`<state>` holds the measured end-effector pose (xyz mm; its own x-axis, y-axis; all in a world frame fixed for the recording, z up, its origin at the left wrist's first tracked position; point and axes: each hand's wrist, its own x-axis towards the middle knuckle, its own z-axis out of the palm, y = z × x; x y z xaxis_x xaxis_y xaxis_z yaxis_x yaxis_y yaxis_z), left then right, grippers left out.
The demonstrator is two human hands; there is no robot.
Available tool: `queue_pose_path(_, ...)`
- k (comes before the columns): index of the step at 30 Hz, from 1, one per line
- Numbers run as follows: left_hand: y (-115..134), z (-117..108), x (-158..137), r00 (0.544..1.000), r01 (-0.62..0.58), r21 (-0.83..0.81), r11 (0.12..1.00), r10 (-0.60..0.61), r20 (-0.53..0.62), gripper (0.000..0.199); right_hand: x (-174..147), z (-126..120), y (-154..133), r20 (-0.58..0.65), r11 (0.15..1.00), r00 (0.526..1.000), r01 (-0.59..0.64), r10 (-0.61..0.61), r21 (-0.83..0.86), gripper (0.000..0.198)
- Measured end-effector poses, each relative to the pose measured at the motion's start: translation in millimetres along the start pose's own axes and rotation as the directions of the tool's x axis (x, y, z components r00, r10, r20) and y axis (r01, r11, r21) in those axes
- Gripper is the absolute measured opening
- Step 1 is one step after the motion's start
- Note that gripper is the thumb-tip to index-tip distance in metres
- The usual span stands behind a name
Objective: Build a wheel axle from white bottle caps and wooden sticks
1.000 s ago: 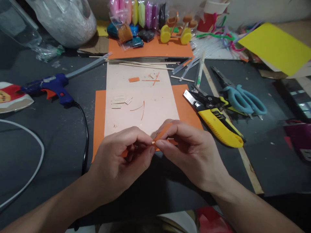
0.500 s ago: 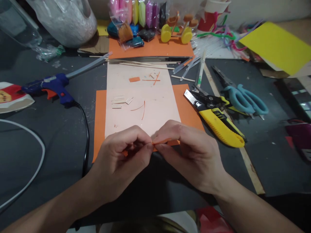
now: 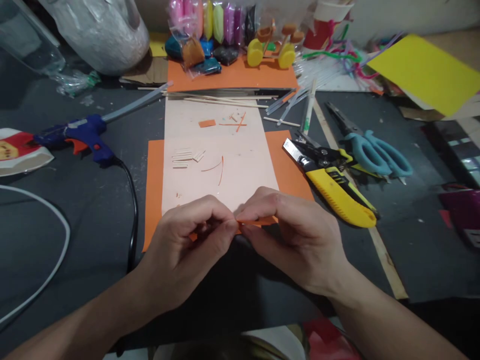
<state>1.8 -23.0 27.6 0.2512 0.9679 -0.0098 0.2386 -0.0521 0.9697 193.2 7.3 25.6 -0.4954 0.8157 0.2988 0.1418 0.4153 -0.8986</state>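
Note:
My left hand [image 3: 198, 245] and my right hand [image 3: 296, 240] meet fingertip to fingertip over the near edge of a pale sheet of paper [image 3: 240, 150]. Between them they pinch a small strip of orange paper [image 3: 247, 221], mostly covered by the fingers. Thumb and forefinger are closed on it in each hand. On the pale sheet lie short cut sticks [image 3: 180, 157], a small orange rectangle [image 3: 207, 123] and thin curved orange slivers [image 3: 222, 170]. Under the sheet, an orange sheet [image 3: 153, 190] sticks out on both sides.
A yellow utility knife [image 3: 337, 197], pliers [image 3: 324, 155] and blue-handled scissors [image 3: 375, 152] lie at the right. To the left is a blue glue gun [image 3: 84, 132] with its black cord [image 3: 133, 215]. Bagged coloured clay [image 3: 213, 30] and long wooden sticks [image 3: 225, 100] are at the back.
The right fingertips have shifted very slightly along the orange strip, the thumb a little apart from the left thumb. Otherwise the hands keep their pose.

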Motion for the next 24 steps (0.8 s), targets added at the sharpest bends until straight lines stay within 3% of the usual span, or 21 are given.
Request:
queue_pose_path(5, 0.1, 1.6, 2.5, 0.991, -0.086, 0.109, 0.990, 0.096, -0.093, 0.009, -1.6, 1.0, -1.9, -0.046, 0.998, 0.997, -0.064, 0.062, -0.028, 0.010)
queue_pose_path(9, 0.4, 3.1, 3.6, 0.979, -0.161, 0.086, 0.983, 0.170, -0.114, 0.016, -3.6, 1.1, -3.2, -0.058, 0.996, 0.994, -0.090, 0.091, 0.010, 0.011)
queue_pose_path(15, -0.9, 6.4, 3.8, 0.987, -0.075, -0.046, 0.996, 0.068, -0.148, 0.013, -3.2, 2.7, -3.8, -0.079, 0.988, 0.987, -0.133, 0.139, 0.075, 0.009)
queue_pose_path(24, 1.0, 6.1, 4.6, 0.978, -0.131, -0.100, 0.986, 0.112, -0.177, 0.014, -0.5, 5.2, -7.7, -0.108, 0.973, 0.971, -0.200, 0.213, 0.118, 0.012)
